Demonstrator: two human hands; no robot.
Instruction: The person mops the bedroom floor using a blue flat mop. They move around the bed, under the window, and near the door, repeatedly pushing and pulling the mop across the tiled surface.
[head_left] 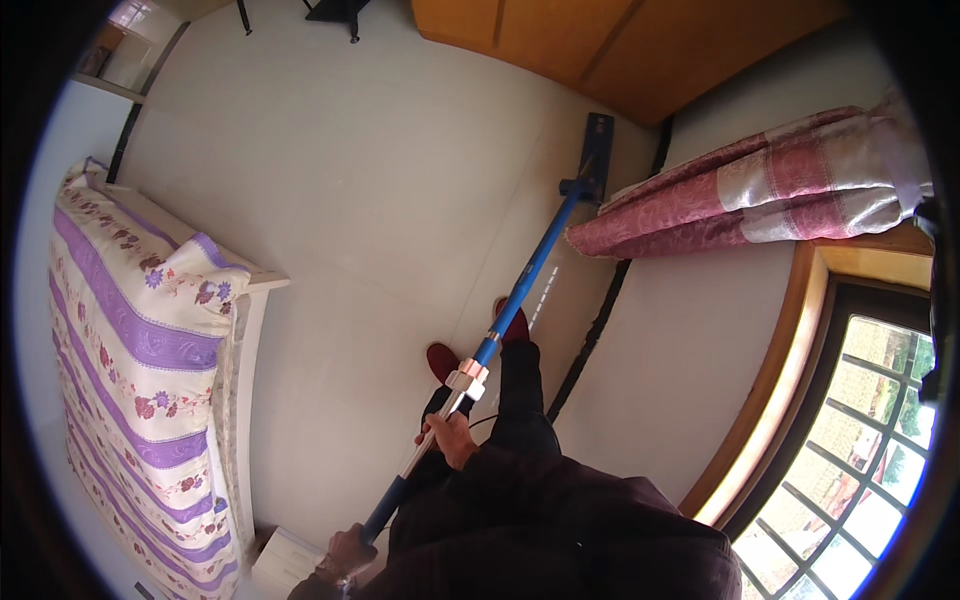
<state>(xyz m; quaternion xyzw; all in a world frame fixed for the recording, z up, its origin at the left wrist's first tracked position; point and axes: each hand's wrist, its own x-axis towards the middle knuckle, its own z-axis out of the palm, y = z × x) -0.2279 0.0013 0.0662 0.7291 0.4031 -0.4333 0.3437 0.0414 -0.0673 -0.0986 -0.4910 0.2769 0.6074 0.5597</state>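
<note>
A flat mop with a blue and silver pole (535, 262) slants across the view, from the lower left up to the right. Its dark blue flat head (597, 150) lies on the floor near the wooden cabinet and the curtain's lower end. My right hand (452, 440) is closed around the silver part of the pole, just below a white and copper-coloured collar (467, 379). Lower down, at the dark blue grip (385, 510), my left hand (351, 550) is wrapped round the pole's end.
On the left stands a bed with a purple-striped floral cover (150, 340). An orange-brown wooden cabinet (540, 40) is at the far side. A pink and silver curtain (740, 195) hangs at right, above a barred window (860, 430). My red shoes (442, 362) rest on the pale floor (330, 200).
</note>
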